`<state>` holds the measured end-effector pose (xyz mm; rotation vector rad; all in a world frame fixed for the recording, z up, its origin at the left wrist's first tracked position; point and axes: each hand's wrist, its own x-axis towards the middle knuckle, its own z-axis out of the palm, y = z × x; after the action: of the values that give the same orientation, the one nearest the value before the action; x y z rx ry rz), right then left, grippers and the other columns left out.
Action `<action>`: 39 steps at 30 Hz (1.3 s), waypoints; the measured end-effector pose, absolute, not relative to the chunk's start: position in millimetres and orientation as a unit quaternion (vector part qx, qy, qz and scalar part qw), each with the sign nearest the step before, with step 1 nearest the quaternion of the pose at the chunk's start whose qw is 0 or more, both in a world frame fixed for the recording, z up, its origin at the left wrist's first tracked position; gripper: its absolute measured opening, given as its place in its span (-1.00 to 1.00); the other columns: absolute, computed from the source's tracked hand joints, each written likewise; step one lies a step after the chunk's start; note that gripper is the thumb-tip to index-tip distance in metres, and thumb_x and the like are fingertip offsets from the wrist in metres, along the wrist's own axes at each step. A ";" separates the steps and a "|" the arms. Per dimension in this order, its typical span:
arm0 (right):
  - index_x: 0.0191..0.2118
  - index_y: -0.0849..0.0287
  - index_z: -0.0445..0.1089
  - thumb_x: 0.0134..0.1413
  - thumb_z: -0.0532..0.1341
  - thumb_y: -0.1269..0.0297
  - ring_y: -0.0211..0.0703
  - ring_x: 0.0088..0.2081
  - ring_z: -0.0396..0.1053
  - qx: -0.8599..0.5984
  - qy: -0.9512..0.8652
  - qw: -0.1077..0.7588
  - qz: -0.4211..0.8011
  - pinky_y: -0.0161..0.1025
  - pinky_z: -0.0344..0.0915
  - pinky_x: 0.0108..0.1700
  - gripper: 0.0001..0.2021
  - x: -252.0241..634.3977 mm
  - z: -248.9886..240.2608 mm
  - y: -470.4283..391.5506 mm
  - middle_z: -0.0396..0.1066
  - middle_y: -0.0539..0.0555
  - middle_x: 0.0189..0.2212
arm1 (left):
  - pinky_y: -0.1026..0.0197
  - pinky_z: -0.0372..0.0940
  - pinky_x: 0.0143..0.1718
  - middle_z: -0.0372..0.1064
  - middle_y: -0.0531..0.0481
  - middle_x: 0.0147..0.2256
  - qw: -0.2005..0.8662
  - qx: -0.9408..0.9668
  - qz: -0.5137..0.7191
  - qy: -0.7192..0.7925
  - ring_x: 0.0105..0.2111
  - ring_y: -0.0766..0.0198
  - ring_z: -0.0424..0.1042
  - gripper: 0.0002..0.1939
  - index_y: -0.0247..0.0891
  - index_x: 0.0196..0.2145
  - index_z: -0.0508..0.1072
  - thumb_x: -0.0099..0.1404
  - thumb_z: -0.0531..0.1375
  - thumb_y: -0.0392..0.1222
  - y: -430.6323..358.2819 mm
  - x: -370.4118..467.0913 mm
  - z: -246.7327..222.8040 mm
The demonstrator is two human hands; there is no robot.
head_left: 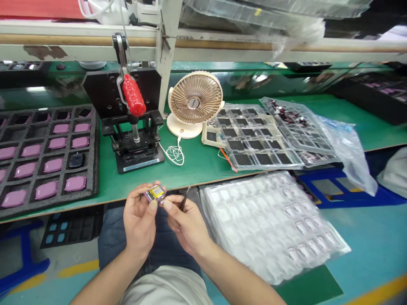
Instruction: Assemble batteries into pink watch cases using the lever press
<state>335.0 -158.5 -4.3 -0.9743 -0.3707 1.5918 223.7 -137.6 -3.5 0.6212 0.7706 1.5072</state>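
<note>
My left hand [140,218] is closed around a small purple-edged watch case [155,192], its yellow and dark inner side facing up. My right hand [186,220] holds dark tweezers [184,199] between its fingers, with their tip pointing up and away from the case. The right thumb and forefinger pinch at the lower right edge of the case; whether a tiny part sits between them is too small to tell. Both hands are above my lap, just in front of the green bench [178,176].
A black foam tray [95,169] of purple cases lies at left. Behind my hands stand a toggle press with a red handle [135,95] and a small fan [195,99]. Clear trays of dark squares [243,159] sit at right; a bagged white blister tray [254,224] juts below the bench edge.
</note>
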 end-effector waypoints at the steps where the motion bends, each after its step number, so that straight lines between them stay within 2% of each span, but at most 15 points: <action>1: -0.26 0.13 0.63 -0.04 0.61 0.07 -0.49 -0.68 -0.13 -0.410 -0.162 0.582 0.683 -0.39 -0.19 -0.62 -0.69 333.5 -5.6 -158.2 0.17 -0.18 -0.66 | -0.20 0.42 0.24 0.42 -0.08 0.04 0.613 0.278 0.663 0.329 0.18 -0.09 0.50 -0.76 -0.14 -0.08 0.57 0.31 0.44 -0.26 -137.7 223.6 -5.0; 3: -0.27 0.13 0.63 -0.04 0.60 0.05 -0.48 -0.67 -0.14 -0.402 -0.171 0.583 0.685 -0.38 -0.19 -0.61 -0.68 330.6 -8.4 -157.4 0.14 -0.18 -0.68 | -0.24 0.41 0.23 0.40 -0.08 0.04 0.607 0.290 0.670 0.314 0.18 -0.11 0.50 -0.75 -0.13 -0.07 0.57 0.31 0.44 -0.24 -137.7 222.8 -7.8; 4: -0.27 0.13 0.63 -0.04 0.60 0.05 -0.48 -0.67 -0.13 -0.404 -0.178 0.583 0.682 -0.37 -0.19 -0.60 -0.68 329.4 -9.8 -157.0 0.20 -0.16 -0.65 | -0.26 0.41 0.23 0.40 -0.09 0.04 0.605 0.294 0.673 0.308 0.18 -0.12 0.50 -0.75 -0.12 -0.06 0.57 0.31 0.44 -0.22 -137.7 222.3 -8.9; 7: -0.29 0.13 0.59 -0.04 0.59 0.05 -0.47 -0.63 -0.05 -0.427 -0.209 0.591 0.651 -0.36 -0.14 -0.59 -0.67 326.5 -13.7 -156.4 0.43 -0.04 -0.43 | -0.26 0.42 0.22 0.40 -0.09 0.03 0.601 0.302 0.677 0.299 0.16 -0.11 0.51 -0.76 -0.11 -0.06 0.57 0.33 0.43 -0.23 -138.0 221.1 -10.7; 9: -0.29 0.12 0.54 -0.03 0.59 0.04 -0.44 -0.60 0.01 -0.442 -0.227 0.600 0.627 -0.35 -0.06 -0.58 -0.66 325.4 -15.4 -156.7 0.46 -0.02 -0.35 | -0.25 0.43 0.21 0.40 -0.09 0.03 0.595 0.312 0.677 0.299 0.16 -0.11 0.51 -0.77 -0.10 -0.06 0.58 0.34 0.41 -0.25 -138.8 220.6 -11.3; 14: -0.25 0.07 0.41 -0.02 0.59 0.03 -0.34 -0.50 0.12 -0.459 -0.274 0.617 0.578 -0.34 0.15 -0.44 -0.59 325.4 -17.0 -156.9 0.38 -0.07 -0.38 | -0.18 0.46 0.17 0.45 -0.11 0.05 0.591 0.322 0.673 0.307 0.15 -0.14 0.53 -0.76 -0.07 -0.02 0.60 0.35 0.41 -0.21 -142.5 219.6 -14.8; 20: -0.26 0.06 0.34 0.12 0.50 0.02 -0.28 -0.44 0.17 -0.475 -0.347 0.634 0.502 -0.29 0.19 -0.36 -0.64 320.5 -18.5 -158.9 0.31 -0.03 -0.33 | -0.11 0.44 0.20 0.53 -0.09 0.03 0.599 0.292 0.666 0.335 0.11 -0.13 0.58 -0.72 -0.08 -0.03 0.63 0.31 0.45 -0.12 -146.9 225.9 -14.4; 23: -0.23 0.04 0.30 0.20 0.44 0.03 -0.30 -0.50 0.12 -0.504 -0.371 0.638 0.448 -0.30 0.12 -0.42 -0.67 323.4 -12.4 -174.2 0.25 -0.08 -0.40 | -0.01 0.49 0.15 0.57 -0.07 0.02 0.640 0.258 0.629 0.358 0.07 -0.08 0.61 -0.68 -0.11 -0.04 0.63 0.26 0.49 -0.09 -155.1 231.1 -2.2; 25: -0.20 0.03 0.31 0.27 0.38 0.01 -0.32 -0.56 0.08 -0.516 -0.427 0.596 0.443 -0.31 0.06 -0.48 -0.71 339.5 -9.4 -187.6 0.25 -0.12 -0.48 | 0.10 0.52 0.11 0.60 -0.07 0.02 0.682 0.245 0.567 0.391 0.06 -0.03 0.62 -0.61 -0.12 -0.02 0.62 0.22 0.51 -0.07 -159.5 228.5 3.7; 27: -0.26 0.06 0.37 0.32 0.31 -0.01 -0.31 -0.57 0.17 -0.562 -0.506 0.507 0.413 -0.31 0.12 -0.48 -0.73 376.0 -10.4 -202.2 0.31 -0.09 -0.52 | 0.12 0.54 0.08 0.60 -0.07 0.07 0.710 0.253 0.496 0.431 0.08 -0.04 0.60 -0.57 -0.09 0.03 0.58 0.24 0.50 -0.04 -155.3 221.8 -1.1; 29: -0.38 0.11 0.43 0.36 0.26 -0.02 -0.26 -0.49 0.35 -0.690 -0.516 0.384 0.332 -0.31 0.27 -0.37 -0.65 435.1 -13.3 -222.9 0.43 -0.03 -0.50 | 0.00 0.58 0.04 0.61 -0.11 0.07 0.716 0.278 0.451 0.455 0.08 -0.13 0.60 -0.56 -0.11 0.02 0.58 0.23 0.48 0.03 -142.7 216.1 -16.9; 31: -0.43 0.13 0.48 0.43 0.19 -0.02 -0.20 -0.38 0.47 -0.839 -0.412 0.273 0.229 -0.30 0.36 -0.23 -0.57 509.1 -16.5 -252.9 0.50 0.00 -0.47 | -0.18 0.58 0.06 0.63 -0.12 0.03 0.718 0.309 0.412 0.468 0.07 -0.26 0.59 -0.53 -0.13 -0.05 0.62 0.14 0.50 0.11 -129.3 213.5 -36.0; 34: -0.26 0.21 0.52 0.51 0.15 0.03 -0.08 -0.22 0.53 -0.932 -0.261 0.204 0.146 -0.16 0.43 -0.07 -0.60 620.0 -25.3 -302.6 0.54 0.07 -0.34 | -0.33 0.53 0.12 0.65 -0.09 0.00 0.717 0.350 0.358 0.486 0.14 -0.39 0.53 -0.47 -0.07 -0.07 0.65 0.04 0.53 0.17 -121.5 211.4 -53.1; 36: -0.08 0.23 0.52 0.46 0.25 0.04 -0.06 -0.11 0.53 -0.962 -0.185 0.155 0.130 -0.04 0.48 0.02 -0.69 677.9 -35.1 -326.6 0.55 0.10 -0.13 | -0.27 0.53 0.14 0.65 -0.10 0.01 0.711 0.368 0.332 0.499 0.15 -0.36 0.52 -0.44 -0.07 -0.03 0.65 0.04 0.54 0.15 -125.3 210.7 -53.2; 39: 0.11 0.20 0.48 0.44 0.30 0.10 0.00 0.03 0.51 -0.977 -0.127 0.105 0.135 0.05 0.50 0.10 -0.69 729.4 -51.0 -340.3 0.49 0.16 0.08 | -0.11 0.58 0.10 0.64 -0.12 0.03 0.718 0.372 0.294 0.510 0.10 -0.26 0.58 -0.41 -0.13 0.04 0.63 0.08 0.54 0.09 -137.0 212.1 -42.7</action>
<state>729.4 -340.3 -51.0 -2.8808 -0.3732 0.3978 212.1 -137.0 -42.7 0.8228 1.1283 0.6506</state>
